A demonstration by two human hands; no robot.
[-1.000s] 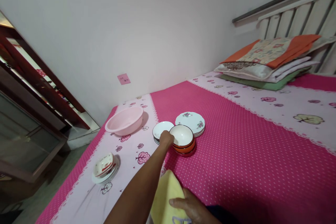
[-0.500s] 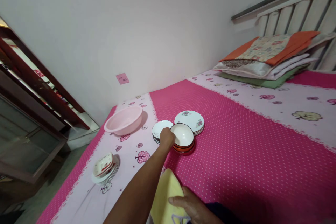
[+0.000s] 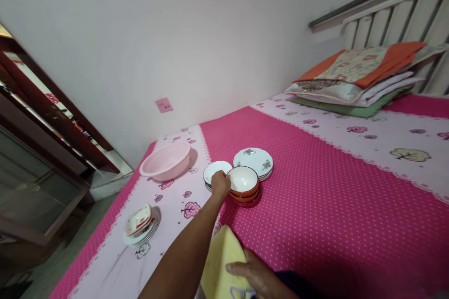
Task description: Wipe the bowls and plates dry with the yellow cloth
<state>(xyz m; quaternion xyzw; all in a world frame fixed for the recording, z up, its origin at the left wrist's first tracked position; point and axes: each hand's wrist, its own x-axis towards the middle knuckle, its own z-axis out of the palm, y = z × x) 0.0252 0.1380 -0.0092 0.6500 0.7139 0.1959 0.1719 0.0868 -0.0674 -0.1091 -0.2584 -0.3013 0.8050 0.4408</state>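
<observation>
My left hand (image 3: 220, 184) reaches out over the bed and grips the near left rim of the top bowl in a stack of orange bowls (image 3: 244, 185) with white insides. Just behind the hand lies a small stack of white plates (image 3: 216, 170); a flowered plate stack (image 3: 253, 161) sits behind the bowls. My right hand (image 3: 255, 274) rests at the bottom of the view, fingers pressed on a yellow cloth (image 3: 221, 264).
A pink plastic basin (image 3: 165, 161) stands at the bed's far left corner. Another stack of plates with a small red-trimmed dish (image 3: 141, 225) lies near the left edge. Folded bedding and pillows (image 3: 355, 81) pile up by the headboard. A dark cabinet (image 3: 38, 159) stands left of the bed.
My left hand has closed on the rim of the top orange bowl and shifted slightly. The right hand and the cloth stay put.
</observation>
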